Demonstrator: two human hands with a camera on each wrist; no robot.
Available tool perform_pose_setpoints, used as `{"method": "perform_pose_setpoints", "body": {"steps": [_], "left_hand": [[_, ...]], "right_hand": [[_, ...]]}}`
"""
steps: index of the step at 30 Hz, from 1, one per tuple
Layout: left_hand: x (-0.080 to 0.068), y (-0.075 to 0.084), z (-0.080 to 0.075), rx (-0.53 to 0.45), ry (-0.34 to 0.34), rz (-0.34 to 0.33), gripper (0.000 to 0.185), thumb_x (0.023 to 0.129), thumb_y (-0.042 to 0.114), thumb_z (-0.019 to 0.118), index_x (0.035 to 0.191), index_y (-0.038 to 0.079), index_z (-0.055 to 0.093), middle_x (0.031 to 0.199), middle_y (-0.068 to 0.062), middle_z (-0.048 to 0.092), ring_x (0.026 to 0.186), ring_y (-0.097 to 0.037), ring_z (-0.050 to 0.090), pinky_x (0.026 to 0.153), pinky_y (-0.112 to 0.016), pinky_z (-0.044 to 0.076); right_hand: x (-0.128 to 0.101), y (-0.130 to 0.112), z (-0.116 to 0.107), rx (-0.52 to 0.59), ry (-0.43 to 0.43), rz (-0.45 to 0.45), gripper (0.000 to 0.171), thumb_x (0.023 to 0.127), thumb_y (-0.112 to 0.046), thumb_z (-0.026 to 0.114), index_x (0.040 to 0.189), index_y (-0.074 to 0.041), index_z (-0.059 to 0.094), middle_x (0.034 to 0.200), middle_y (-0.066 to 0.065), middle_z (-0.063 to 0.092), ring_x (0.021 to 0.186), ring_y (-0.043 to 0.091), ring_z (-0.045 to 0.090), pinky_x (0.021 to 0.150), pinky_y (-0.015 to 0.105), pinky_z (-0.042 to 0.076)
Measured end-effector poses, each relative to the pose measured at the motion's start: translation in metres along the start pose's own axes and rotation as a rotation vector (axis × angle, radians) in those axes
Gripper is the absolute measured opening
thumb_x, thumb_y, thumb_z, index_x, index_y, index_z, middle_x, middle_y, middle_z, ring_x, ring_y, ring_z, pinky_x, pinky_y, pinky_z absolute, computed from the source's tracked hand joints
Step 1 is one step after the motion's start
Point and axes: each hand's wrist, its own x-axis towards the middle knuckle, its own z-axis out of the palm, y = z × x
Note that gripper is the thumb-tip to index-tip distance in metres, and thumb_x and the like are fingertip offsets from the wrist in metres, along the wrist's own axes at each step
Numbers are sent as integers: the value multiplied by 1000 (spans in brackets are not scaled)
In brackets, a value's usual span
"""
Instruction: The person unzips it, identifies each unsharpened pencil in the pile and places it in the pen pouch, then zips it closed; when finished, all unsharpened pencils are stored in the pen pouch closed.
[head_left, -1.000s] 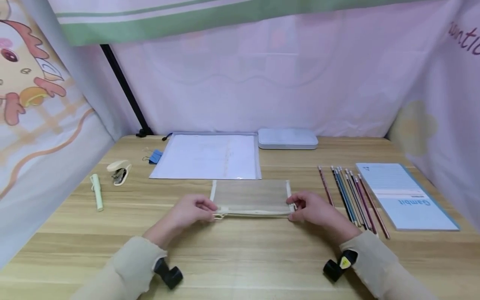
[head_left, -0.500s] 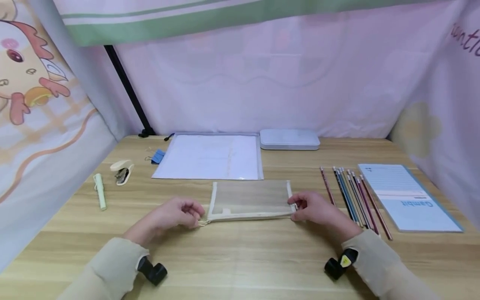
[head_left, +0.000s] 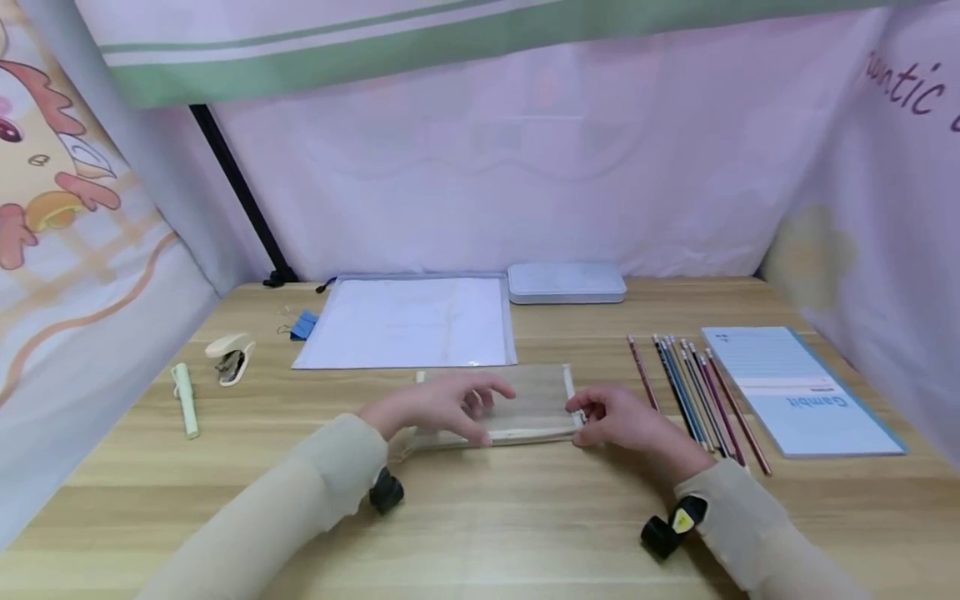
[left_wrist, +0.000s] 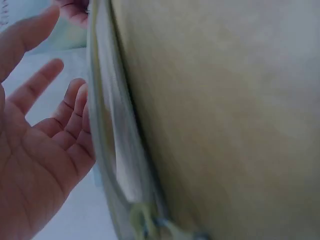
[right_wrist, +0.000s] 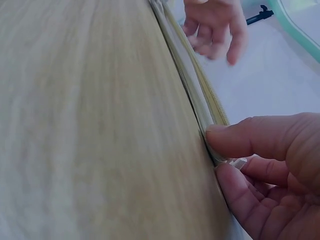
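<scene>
Clear mesh zip pouch (head_left: pixel 525 404) lies flat on the wooden table (head_left: pixel 480 517), near the front centre, between both hands. Right hand (head_left: pixel 618 417) pinches the pouch's right end at the zipper edge, thumb and fingers curled on it; the right wrist view shows the thumb (right_wrist: pixel 260 137) pressed against the zipper tape. Left hand (head_left: pixel 442 404) is over the pouch's left half, fingers spread and fairly straight, gripping nothing; the left wrist view shows an open palm (left_wrist: pixel 35 165) beside the zipper edge, and whether the fingertips touch the mesh cannot be told. The zipper pull (left_wrist: pixel 145 222) shows at the pouch's left end, blurred. Behind the pouch: a clear document folder with white paper (head_left: pixel 408 321), and a pale blue case (head_left: pixel 566 283) just right of it by the curtain. Right of the right hand: a row of pencils (head_left: pixel 693 387), then a blue notebook (head_left: pixel 798 387). Far left: a small stapler (head_left: pixel 228 358), a pale green pen (head_left: pixel 185 400), blue binder clips (head_left: pixel 302 325). The left hand hides the pouch's left part. Both wrist views are blurred and close, mostly table surface. The sleeves are cut off at the bottom edge.
</scene>
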Motion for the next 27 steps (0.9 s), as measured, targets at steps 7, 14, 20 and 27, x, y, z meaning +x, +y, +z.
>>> {"method": "perform_pose_setpoints", "body": {"steps": [7, 14, 20, 27], "left_hand": [[15, 2, 5, 163, -92, -27, 79, 66, 11, 81, 134, 27, 44, 96, -4, 53, 85, -15, 51, 75, -29, 46], [19, 0, 4, 108, -89, -31, 64, 74, 5, 70, 131, 24, 49, 90, -2, 54, 79, -13, 51, 70, -26, 47], [12, -8, 2, -78, -94, -33, 49, 80, 6, 65, 127, 16, 53, 81, -2, 57, 70, -12, 51, 61, -23, 46], [-2, -15, 6, -275, -67, -83, 40, 84, 6, 63, 123, 10, 55, 78, -4, 59, 65, -12, 52, 59, -24, 47]], "right_hand": [[1, -1, 6, 26, 6, 19, 42, 67, -9, 77, 107, -3, 64, 84, 7, 53, 75, 19, 47, 62, 28, 42], [-4, 0, 0, 55, -11, 28, 46, 68, -9, 77, 111, -3, 61, 85, 9, 53, 77, 20, 48, 65, 30, 43], [-19, 5, -26, 66, -87, -24, 63, 76, -21, 74, 130, -2, 47, 104, 14, 55, 91, 21, 54, 78, 33, 46], [-55, 25, -86, -57, 118, 13, 54, 90, -25, 60, 133, 4, 42, 106, 16, 56, 96, 23, 56, 75, 29, 52]]}}
